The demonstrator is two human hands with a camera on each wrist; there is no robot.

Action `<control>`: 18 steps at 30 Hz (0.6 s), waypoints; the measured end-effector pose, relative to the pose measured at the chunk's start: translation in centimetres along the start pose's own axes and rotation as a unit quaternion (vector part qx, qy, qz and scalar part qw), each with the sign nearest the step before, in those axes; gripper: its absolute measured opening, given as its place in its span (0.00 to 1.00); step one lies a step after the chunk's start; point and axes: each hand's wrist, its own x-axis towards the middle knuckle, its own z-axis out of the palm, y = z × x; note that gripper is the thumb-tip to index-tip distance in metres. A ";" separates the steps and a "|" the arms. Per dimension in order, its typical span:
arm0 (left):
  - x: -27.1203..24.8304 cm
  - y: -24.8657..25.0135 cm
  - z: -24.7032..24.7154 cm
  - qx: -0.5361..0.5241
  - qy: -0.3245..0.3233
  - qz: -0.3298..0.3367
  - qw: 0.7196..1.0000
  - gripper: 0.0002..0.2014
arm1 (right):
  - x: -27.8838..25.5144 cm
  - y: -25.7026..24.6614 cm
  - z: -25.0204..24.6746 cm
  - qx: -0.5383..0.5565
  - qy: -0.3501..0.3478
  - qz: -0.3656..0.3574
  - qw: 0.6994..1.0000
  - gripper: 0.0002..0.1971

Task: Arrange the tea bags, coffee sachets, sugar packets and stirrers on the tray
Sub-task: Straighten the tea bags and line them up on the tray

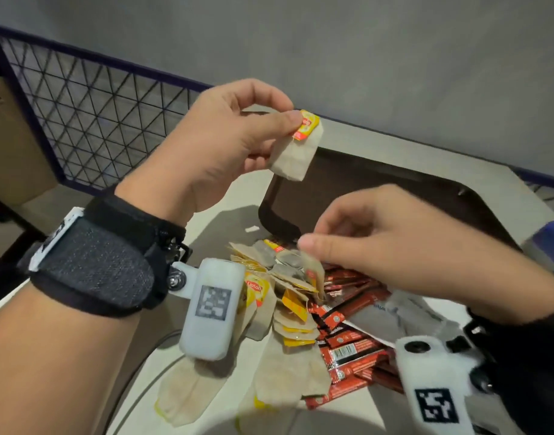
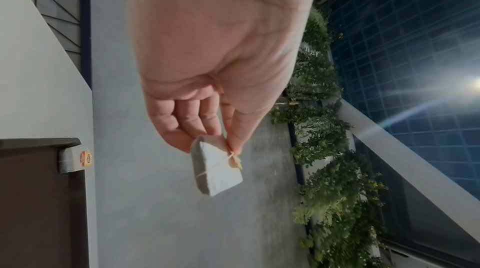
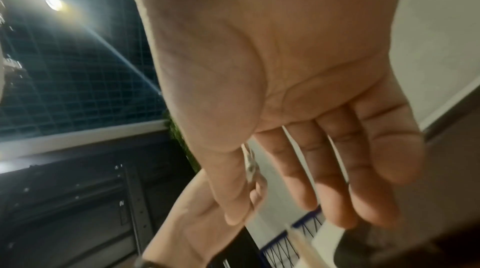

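My left hand point(image 1: 213, 146) pinches 1 tea bag point(image 1: 296, 152) by its yellow tag, raised above the dark tray's point(image 1: 395, 183) near corner. My right hand point(image 1: 395, 243) pinches another tea bag point(image 1: 315, 273) (blurred) just over the pile of tea bags point(image 1: 288, 312) and red coffee sachets point(image 1: 351, 350) on the desk point(image 1: 213, 233).
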 end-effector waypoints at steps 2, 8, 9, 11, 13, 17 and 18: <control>0.0 -0.1 0.0 0.005 -0.001 0.002 1.000 0.06 | 0.2 0.4 1.0 -0.021 -0.024 0.021 0.999 0.14; 0.0 -0.2 0.0 0.011 0.002 -0.007 1.000 0.04 | -0.8 2.4 0.7 0.145 0.056 0.007 0.988 0.02; 0.0 -0.2 0.1 0.015 0.000 -0.004 1.000 0.03 | -1.1 2.6 0.6 0.197 0.079 -0.009 0.977 0.03; -0.4 0.0 0.6 0.023 -0.012 0.005 1.000 0.03 | -1.7 3.1 0.6 0.284 0.116 -0.027 0.951 0.08; -0.9 0.5 1.4 0.037 -0.032 0.021 0.999 0.03 | -2.2 3.5 0.4 0.348 0.141 -0.036 0.926 0.12; -1.9 2.3 3.2 0.091 -0.038 0.076 0.992 0.03 | -3.3 4.5 -0.9 0.438 0.142 -0.079 0.884 0.10; -2.2 2.9 3.8 0.107 -0.039 0.092 0.989 0.03 | -3.7 4.8 -1.2 0.457 0.139 -0.092 0.873 0.08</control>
